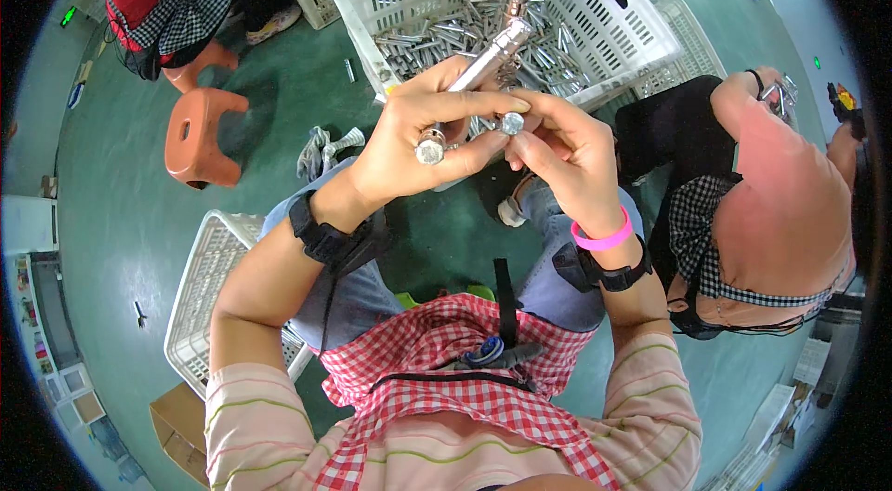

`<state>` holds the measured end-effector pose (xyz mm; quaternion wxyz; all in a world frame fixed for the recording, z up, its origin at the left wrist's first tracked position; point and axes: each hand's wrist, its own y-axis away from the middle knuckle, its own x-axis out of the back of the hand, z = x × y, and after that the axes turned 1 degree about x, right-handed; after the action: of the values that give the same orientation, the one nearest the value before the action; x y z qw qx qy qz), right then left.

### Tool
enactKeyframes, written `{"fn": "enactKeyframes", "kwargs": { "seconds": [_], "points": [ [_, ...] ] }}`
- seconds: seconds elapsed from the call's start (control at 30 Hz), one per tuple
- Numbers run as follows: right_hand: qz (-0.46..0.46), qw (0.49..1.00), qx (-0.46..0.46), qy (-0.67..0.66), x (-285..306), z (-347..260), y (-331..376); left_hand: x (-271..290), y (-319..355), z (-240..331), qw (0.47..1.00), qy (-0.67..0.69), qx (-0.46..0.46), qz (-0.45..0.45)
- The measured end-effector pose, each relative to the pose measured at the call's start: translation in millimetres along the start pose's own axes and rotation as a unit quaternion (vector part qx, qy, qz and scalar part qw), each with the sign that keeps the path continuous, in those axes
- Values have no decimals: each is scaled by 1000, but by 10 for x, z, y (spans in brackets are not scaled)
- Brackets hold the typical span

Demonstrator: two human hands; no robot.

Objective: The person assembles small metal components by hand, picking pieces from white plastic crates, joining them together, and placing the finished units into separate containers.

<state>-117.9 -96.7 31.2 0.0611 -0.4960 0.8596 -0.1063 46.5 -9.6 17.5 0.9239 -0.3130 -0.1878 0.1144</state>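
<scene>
Green floor spreads under you, with a white crate [595, 17] of metal rods just ahead and an orange stool [200, 133] to the left. Your left hand [423, 143] is closed around a long silver bolt [483, 64], shiny, with a hex head at its near end, tilted up toward the crate. Your right hand [567, 152] pinches a small silver nut [512, 124] between fingertips, just beside the bolt's head.
</scene>
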Motion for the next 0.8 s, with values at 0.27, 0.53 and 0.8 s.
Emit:
{"fn": "enactKeyframes", "kwargs": {
  "seconds": [0.27,0.53,0.8],
  "points": [
    [4,1000,-2,-5,4,28,-6,62,20,6,997,25,64,-46],
    [11,1000,2,-4,-11,15,5,46,23,11,998,11,53,-40],
    [14,1000,-11,4,-2,17,16,24,23,23,997,16,66,-31]
  ]
}}
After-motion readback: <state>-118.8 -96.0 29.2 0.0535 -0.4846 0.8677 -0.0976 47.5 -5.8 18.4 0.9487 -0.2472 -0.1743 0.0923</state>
